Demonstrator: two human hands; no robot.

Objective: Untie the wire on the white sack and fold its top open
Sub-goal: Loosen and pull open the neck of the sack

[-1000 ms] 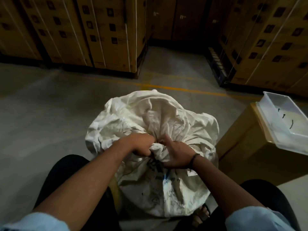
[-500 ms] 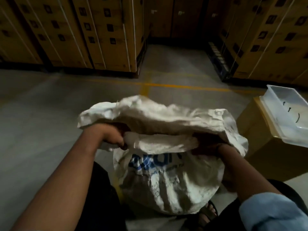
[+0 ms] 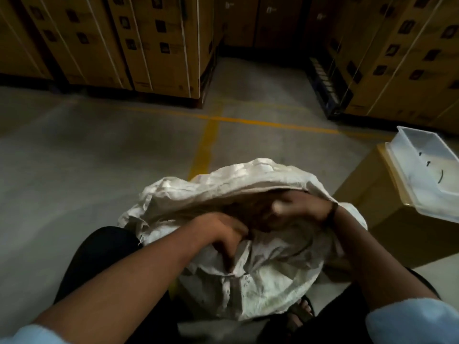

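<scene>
The white sack (image 3: pixel 263 281) stands on the floor between my knees, its mouth open and dark inside. My left hand (image 3: pixel 223 234) presses down on the near edge of the mouth, fingers curled over crumpled fabric. My right hand (image 3: pixel 300 204) is blurred at the right side of the opening, under the raised far lip (image 3: pixel 223 184), and seems to grip the fabric there. No wire shows on the sack. Several small dark wire pieces (image 3: pixel 433 170) lie in the clear tray.
A clear plastic tray (image 3: pixel 407 155) sits on a cardboard box (image 3: pixel 372 199) at my right. Stacked strapped cartons (image 3: pixel 139 40) on pallets line the back. Yellow lines (image 3: pixel 206 145) mark the concrete floor. My sandalled foot (image 3: pixel 301 311) is beside the sack.
The sack's tied neck has been opened and spread wide. Both hands have moved from the bunched neck to the edges of the mouth, and the near edge has been pushed down.
</scene>
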